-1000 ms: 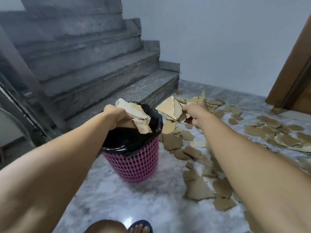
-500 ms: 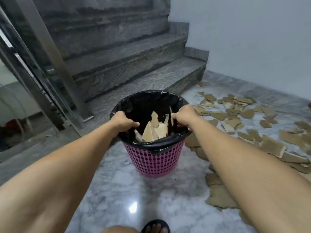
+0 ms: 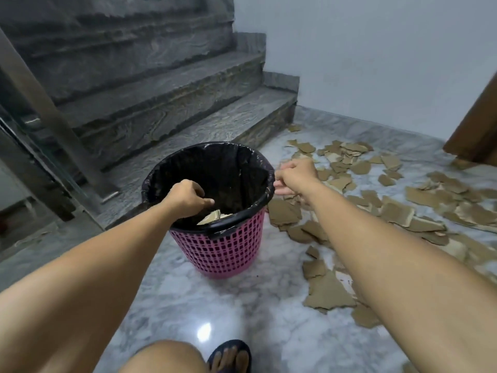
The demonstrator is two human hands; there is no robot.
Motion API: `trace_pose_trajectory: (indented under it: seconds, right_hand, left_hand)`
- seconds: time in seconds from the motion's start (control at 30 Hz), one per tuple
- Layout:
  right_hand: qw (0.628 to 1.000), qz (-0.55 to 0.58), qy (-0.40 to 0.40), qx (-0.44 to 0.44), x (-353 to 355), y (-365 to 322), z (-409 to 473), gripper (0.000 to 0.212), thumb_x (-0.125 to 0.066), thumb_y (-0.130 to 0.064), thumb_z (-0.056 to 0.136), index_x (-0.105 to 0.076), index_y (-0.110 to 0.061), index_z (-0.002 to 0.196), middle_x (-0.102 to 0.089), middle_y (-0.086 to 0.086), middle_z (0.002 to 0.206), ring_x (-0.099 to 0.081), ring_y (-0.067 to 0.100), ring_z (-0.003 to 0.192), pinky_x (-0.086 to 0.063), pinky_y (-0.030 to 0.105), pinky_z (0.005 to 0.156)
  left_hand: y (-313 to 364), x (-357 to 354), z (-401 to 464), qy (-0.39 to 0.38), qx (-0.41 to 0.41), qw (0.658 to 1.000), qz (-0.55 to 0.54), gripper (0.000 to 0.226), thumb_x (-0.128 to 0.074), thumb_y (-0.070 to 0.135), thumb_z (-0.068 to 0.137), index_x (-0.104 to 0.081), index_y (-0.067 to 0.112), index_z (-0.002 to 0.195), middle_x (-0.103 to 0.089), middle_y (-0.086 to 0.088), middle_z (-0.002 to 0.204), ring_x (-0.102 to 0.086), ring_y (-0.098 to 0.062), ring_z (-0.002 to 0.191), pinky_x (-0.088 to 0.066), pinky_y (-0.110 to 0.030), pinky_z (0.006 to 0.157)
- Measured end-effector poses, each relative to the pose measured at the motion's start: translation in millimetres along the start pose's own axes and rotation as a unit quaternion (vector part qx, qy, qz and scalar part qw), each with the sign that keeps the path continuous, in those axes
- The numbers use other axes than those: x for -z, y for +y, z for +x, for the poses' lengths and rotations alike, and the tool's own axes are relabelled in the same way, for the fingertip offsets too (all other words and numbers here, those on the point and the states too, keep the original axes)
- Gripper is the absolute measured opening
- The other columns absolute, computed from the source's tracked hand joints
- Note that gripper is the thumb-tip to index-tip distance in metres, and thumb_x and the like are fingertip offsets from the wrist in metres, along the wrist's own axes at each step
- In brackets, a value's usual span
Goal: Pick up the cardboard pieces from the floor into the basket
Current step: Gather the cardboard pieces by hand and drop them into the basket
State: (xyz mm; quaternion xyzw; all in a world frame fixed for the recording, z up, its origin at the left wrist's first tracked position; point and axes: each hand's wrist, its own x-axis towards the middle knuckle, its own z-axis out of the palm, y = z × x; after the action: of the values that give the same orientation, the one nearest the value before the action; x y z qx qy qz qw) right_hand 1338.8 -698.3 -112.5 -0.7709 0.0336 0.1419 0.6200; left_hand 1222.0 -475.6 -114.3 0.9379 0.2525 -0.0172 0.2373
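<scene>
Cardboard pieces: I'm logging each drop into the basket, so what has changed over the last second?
Both hands let go of their cardboard, and pieces now lie inside the basket. The left hand remains over the opening with fingers curled, empty; the right hand has pulled out past the rim toward the cardboard pieces on the floor. The basket stands as before, and the floor litter looks unchanged.
</scene>
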Motion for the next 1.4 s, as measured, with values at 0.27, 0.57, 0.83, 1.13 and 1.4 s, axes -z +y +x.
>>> trace_pose_trajectory:
  seconds: [0.27,0.57,0.83,1.13,1.4]
  right_hand:
    - [0.994,-0.067,-0.015,-0.083,130.6,54.8,-33.1,0.008,-0.062,-0.002,0.089,-0.058,-0.008,0.088,-0.055,0.011,0.079,-0.054,0.021,0.071,-0.051,0.032,0.059]
    - [0.960,-0.164,0.043,-0.223,257.4,192.6,-73.2,0.013,-0.069,-0.015,0.087,-0.057,-0.008,0.087,-0.059,0.012,0.079,-0.056,0.024,0.067,-0.059,0.036,0.065]
    - [0.892,-0.329,0.118,-0.286,307.9,326.4,-82.1,0.050,-0.053,-0.053,0.076,-0.062,-0.009,0.099,-0.063,0.011,0.099,-0.061,0.027,0.089,-0.047,0.029,0.071]
    - [0.852,-0.232,0.277,-0.379,325.4,369.3,-60.4,0.107,-0.069,-0.074,0.050,-0.038,-0.023,0.139,-0.034,0.016,0.145,-0.030,0.043,0.135,-0.033,0.055,0.108]
    - [0.907,-0.317,0.110,-0.255,280.7,348.6,-50.7,0.089,-0.077,-0.064,0.056,-0.046,-0.034,0.135,-0.044,0.012,0.142,-0.037,0.036,0.134,-0.035,0.046,0.108]
  left_hand:
    - [110.0,-22.7,-39.4,0.049,-0.111,0.992,-0.035,0.024,-0.076,0.031,0.080,-0.073,0.009,0.089,-0.069,-0.007,0.086,-0.062,-0.021,0.083,-0.043,-0.028,0.069]
    - [181.1,-145.2,-58.7,-0.198,-0.164,0.966,0.034,0.014,-0.072,0.022,0.085,-0.067,0.009,0.086,-0.070,-0.011,0.082,-0.065,-0.019,0.067,-0.058,-0.033,0.065]
    - [177.9,-300.3,-40.5,-0.256,-0.114,0.955,0.095,0.040,-0.077,0.033,0.077,-0.069,0.005,0.105,-0.069,-0.013,0.104,-0.065,-0.027,0.090,-0.054,-0.033,0.073]
    - [156.6,-403.5,-15.1,-0.249,0.159,0.955,-0.010,0.135,-0.080,0.069,0.018,-0.044,0.007,0.132,-0.047,-0.015,0.129,-0.048,-0.038,0.119,-0.050,-0.053,0.091]
    - [185.1,-417.5,-35.8,-0.140,0.119,0.982,-0.042,0.077,-0.073,0.025,0.076,-0.030,0.005,0.137,-0.030,-0.023,0.141,-0.037,-0.039,0.130,-0.038,-0.045,0.107]
